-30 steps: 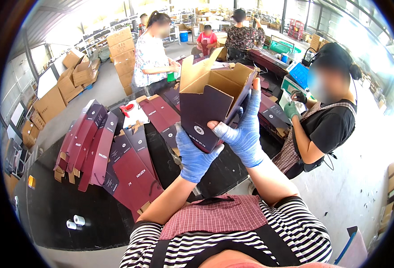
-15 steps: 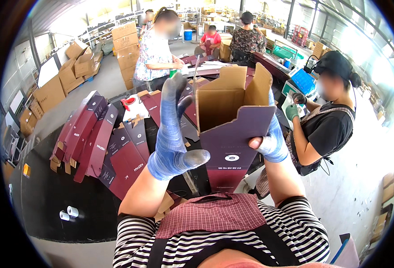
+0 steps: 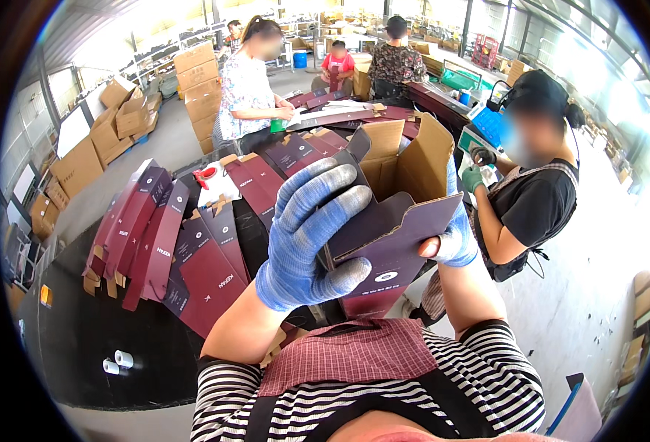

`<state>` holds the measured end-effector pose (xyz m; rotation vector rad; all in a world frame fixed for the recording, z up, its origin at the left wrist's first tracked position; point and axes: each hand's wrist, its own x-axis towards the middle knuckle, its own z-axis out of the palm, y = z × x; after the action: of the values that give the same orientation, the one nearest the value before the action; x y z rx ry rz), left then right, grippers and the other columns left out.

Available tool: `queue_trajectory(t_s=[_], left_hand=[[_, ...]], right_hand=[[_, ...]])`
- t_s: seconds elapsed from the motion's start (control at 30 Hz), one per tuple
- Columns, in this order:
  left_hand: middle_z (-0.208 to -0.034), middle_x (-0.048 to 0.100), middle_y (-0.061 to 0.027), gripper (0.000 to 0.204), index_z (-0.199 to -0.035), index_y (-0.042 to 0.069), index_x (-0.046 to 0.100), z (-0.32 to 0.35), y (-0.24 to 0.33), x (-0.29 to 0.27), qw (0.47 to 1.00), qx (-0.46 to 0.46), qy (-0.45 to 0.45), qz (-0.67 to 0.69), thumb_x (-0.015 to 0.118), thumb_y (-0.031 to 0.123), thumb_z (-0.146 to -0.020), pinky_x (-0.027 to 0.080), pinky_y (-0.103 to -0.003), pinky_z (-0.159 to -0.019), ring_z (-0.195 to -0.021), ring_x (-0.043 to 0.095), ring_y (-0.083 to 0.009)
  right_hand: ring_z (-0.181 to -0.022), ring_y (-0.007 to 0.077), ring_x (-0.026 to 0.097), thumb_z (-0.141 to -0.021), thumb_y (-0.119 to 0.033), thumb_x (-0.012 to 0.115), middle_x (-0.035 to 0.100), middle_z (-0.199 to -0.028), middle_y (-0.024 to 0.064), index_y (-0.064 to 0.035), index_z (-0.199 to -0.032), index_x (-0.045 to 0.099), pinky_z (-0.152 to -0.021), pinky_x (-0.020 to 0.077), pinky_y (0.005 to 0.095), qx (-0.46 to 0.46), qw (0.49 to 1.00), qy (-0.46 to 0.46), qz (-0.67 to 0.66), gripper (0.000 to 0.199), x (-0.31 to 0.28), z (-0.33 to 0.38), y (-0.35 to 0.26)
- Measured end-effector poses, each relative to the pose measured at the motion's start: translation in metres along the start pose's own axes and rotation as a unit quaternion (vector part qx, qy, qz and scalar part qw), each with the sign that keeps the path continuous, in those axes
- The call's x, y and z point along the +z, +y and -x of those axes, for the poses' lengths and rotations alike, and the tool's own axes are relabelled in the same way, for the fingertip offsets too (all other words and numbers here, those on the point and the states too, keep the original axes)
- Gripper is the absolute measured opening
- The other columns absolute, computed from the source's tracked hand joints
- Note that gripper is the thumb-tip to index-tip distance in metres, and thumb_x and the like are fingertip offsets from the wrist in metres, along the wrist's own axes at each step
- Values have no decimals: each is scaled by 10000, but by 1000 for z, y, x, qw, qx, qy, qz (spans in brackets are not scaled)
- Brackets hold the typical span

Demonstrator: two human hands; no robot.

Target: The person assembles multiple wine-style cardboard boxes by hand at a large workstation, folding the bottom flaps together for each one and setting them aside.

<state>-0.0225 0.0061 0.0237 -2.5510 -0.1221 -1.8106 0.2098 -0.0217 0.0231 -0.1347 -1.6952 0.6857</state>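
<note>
A tall purple and maroon cardboard box point(image 3: 395, 254) stands upright in front of me, its brown inside showing at the open top. My right hand point(image 3: 456, 243), in a blue glove with the bare thumb tip showing, grips the box's right side; its other fingers are hidden behind the cardboard. At the left upper edge is my left hand point(image 3: 306, 239), also in a blue glove with greyed fingertips. Its fingers curl over the left flap, and the thumb presses against the near side. That dark flap is bent in toward the opening.
Folded maroon cartons point(image 3: 137, 228) and flat box blanks point(image 3: 211, 276) lie left on the black table point(image 3: 75, 339). White rolls point(image 3: 122, 359) and red tape dispenser point(image 3: 206, 177) are there too. One co-worker point(image 3: 531, 199) stands close right, another point(image 3: 248, 96) across the table.
My left hand has moved right from beside the box and closed over its left flap, which now bends inward. The box top tilts slightly; my right hand keeps its grip.
</note>
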Motion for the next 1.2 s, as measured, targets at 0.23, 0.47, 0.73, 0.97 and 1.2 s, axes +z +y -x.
queue_trajectory(t_s=[0.23, 0.47, 0.73, 0.97, 1.2], left_hand=[[-1341, 649, -161, 617, -1284, 46, 702, -4, 4, 2, 1000, 9, -21, 9, 756, 491, -860, 418, -503, -1119, -1295, 571, -390], [-1316, 658, -146, 578, -1261, 59, 715, -4, 6, 9, 999, 10, -22, 39, 771, 472, -860, 420, -517, -1112, -1286, 576, -378], [-1233, 695, -104, 480, -1212, 92, 706, 7, -2, 15, 995, 7, -44, 91, 801, 405, -862, 352, -531, -1166, -1232, 621, -340], [-1233, 696, -122, 471, -1204, 82, 710, 5, 0, 13, 994, 1, -36, 106, 794, 402, -869, 340, -550, -1179, -1243, 615, -351], [-1254, 693, -135, 477, -1192, 67, 717, 7, 4, 11, 994, 6, -16, 105, 789, 411, -869, 333, -574, -1185, -1271, 606, -360]], right_hand=[[-1497, 375, 378, -685, -487, 952, 334, -1624, 247, -31, -1668, 85, -1217, 315, 483, 1, 990, 134, 36, 1387, 22, -27, -37], [-1227, 252, 546, -780, -381, 856, 583, -1297, 145, 5, -1565, 396, -1123, 371, 407, 3, 991, 98, 87, 988, -2, -21, -40], [-1160, 265, 581, -942, -449, 609, 650, -1168, 170, -17, -1199, 572, -1088, 400, 415, 91, 982, 156, 51, 504, -9, -30, -40], [-1232, 300, 602, -999, -438, 608, 665, -1228, 191, -14, -1261, 571, -1101, 424, 446, 60, 978, 136, 145, 499, -9, -24, -56], [-1364, 259, 457, -779, -277, 911, 475, -1474, 170, -70, -1352, 470, -1141, 359, 414, 33, 995, 3, 90, 753, -12, -21, -68]])
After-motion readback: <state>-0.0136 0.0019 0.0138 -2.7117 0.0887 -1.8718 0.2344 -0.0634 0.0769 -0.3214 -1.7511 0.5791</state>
